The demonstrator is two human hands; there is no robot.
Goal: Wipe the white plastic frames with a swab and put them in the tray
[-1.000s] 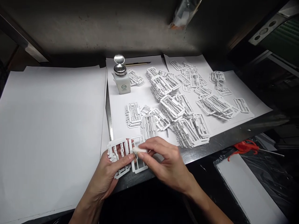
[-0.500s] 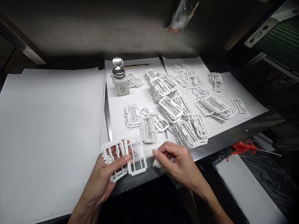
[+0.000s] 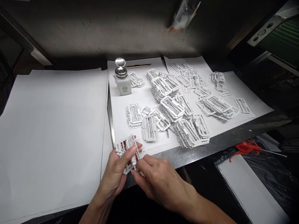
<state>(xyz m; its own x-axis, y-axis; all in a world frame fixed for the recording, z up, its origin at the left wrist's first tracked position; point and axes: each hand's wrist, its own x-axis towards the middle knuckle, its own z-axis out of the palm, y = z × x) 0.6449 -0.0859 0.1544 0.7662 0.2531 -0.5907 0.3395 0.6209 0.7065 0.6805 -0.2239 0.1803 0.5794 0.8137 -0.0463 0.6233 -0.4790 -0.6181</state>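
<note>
Reaching in from the lower right of the picture: the right hand (image 3: 160,179), fingers and thumb closed on the low right edge of the white lattice pieces (image 3: 134,161) (pinch half hidden, so cannot tell of anything else inside it). Pieces just up and left of those fingertips, at lower centre, long axis near upright with the top leaning slightly left. Gripped there by the left hand (image 3: 116,169), thumb across the front, fingers behind; both hands touching, neither farther off. Beyond, the metal edge of the bench (image 3: 177,159); then a small pile (image 3: 149,128) above centre-held work, the toothed stack (image 3: 190,132) to its right, and, toward upper centre, the open-lidded bottle (image 3: 124,86), well apart from both hands.
</note>
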